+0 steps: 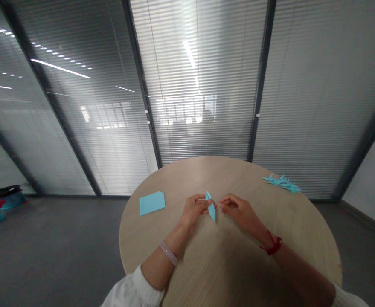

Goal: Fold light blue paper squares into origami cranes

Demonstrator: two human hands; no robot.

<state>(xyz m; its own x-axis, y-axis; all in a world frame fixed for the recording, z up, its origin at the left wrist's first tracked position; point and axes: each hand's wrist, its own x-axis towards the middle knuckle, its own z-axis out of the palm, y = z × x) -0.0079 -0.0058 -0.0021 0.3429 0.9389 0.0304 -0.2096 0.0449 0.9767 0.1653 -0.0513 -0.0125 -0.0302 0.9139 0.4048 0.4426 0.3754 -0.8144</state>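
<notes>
Narrow pale-blue folded paper piece [210, 207] over the round wooden surface [238, 175], pinched near its upper end by left hand [193, 209] fingers [203, 201], closed on it. Right hand [238, 211] fingers [225, 204] half curled, just beside paper, contact unclear. Piece looks very light, thin, crisp along creases, easily crumpled; safest hold likely along thick folded middle. Stack of blue paper squares [152, 203] to left, pile of folded blue pieces [282, 183] far right. No readable writing.
</notes>
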